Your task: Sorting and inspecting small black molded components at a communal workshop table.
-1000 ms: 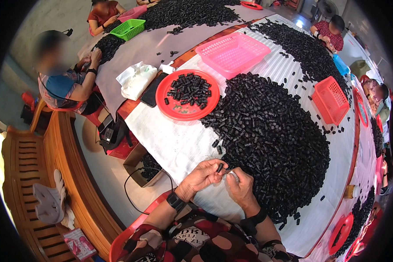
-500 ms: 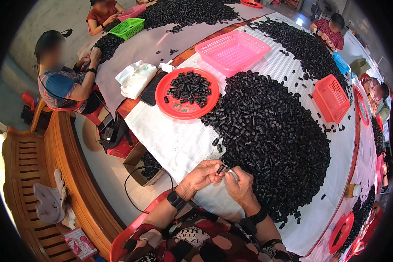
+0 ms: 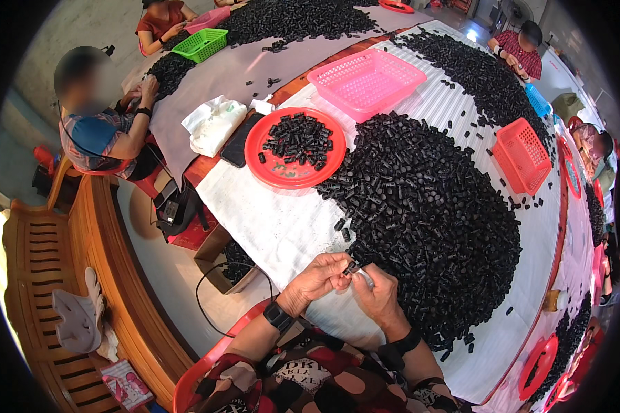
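My left hand and my right hand meet at the near edge of the table, pinching one small black plastic piece between their fingertips. Right beyond them spreads a big heap of the same black pieces on a white table cover. A round red tray holding several black pieces lies to the far left of the heap. A black watch sits on my left wrist, a dark band on my right.
A pink basket stands behind the red tray, a red basket to the right. A white bag and a dark phone lie by the tray. Other people sit around the table. A wooden bench is at left.
Both hands stay together at the table edge; the fingers shift slightly around the small black piece. Nothing else has moved.
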`<state>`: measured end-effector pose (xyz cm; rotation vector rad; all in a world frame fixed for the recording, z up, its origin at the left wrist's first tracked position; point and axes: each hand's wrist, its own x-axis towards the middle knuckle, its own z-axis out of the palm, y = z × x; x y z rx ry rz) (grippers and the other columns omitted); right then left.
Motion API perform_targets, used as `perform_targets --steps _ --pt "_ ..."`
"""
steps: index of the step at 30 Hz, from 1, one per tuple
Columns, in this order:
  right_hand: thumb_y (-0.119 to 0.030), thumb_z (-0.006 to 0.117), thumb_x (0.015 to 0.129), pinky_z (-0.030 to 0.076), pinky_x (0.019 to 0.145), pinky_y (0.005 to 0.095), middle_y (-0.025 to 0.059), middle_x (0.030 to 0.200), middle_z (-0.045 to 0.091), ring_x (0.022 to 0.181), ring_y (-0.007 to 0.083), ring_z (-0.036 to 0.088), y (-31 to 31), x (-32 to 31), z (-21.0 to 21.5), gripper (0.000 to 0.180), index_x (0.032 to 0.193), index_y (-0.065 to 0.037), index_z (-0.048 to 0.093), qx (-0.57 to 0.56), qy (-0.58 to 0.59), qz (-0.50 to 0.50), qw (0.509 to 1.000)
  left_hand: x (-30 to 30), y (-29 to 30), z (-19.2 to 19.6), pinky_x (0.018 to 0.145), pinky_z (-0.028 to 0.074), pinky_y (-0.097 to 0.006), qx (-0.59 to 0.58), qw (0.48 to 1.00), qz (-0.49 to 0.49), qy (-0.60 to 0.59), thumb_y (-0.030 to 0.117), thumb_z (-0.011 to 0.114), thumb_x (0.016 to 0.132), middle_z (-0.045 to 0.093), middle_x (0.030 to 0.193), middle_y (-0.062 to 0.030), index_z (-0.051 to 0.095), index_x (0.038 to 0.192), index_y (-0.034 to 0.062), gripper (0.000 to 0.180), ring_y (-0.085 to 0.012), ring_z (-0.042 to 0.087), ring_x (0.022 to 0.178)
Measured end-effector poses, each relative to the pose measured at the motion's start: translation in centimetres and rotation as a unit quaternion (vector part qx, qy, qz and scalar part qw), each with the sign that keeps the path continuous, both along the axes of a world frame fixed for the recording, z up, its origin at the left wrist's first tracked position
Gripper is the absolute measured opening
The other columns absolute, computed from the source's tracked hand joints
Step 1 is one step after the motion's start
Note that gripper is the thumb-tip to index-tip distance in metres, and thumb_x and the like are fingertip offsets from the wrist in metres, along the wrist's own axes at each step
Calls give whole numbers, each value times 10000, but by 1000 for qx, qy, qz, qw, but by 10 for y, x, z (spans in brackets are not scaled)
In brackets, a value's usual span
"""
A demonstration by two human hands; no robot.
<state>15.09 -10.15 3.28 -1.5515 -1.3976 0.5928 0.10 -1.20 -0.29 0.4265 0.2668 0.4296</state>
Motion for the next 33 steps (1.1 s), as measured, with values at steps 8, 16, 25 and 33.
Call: perform_targets --steps 8,16,25,33 --pt "-165 625 845 453 507 378 160 671 575 588 330 591 1 -1 5 208 745 -5 538 11 6 -12 1000 1 2 1 581 418 -249 5 1000 -6 -10 216 587 919 574 795 -61 566 973 -13 236 -108 504 655" --pt "-169 619 853 453 514 380 155 669 565 585 332 580 1 -1 1 216 745 -3 534 9 -27 1 1000 1 2 1 574 407 -249 15 1000 3 18 220 595 913 560 776 -59 559 934 -8 232 -112 486 643" --pt "-169 619 854 452 517 377 152 669 563 595 328 582 1 -2 4 222 734 -8 526 3 -1 -14 1000 1 2 0 566 395 -254 9 1000 6 -4 208 592 914 544 734 -57 551 894 3 209 -120 476 628" --pt "-182 606 867 468 541 371 154 687 588 625 319 609 -1 -1 1 213 764 -4 549 -1 1 -7 1000 3 1 4 567 400 -249 4 1000 18 11 185 590 914 555 751 -61 552 919 -4 193 -121 484 628"
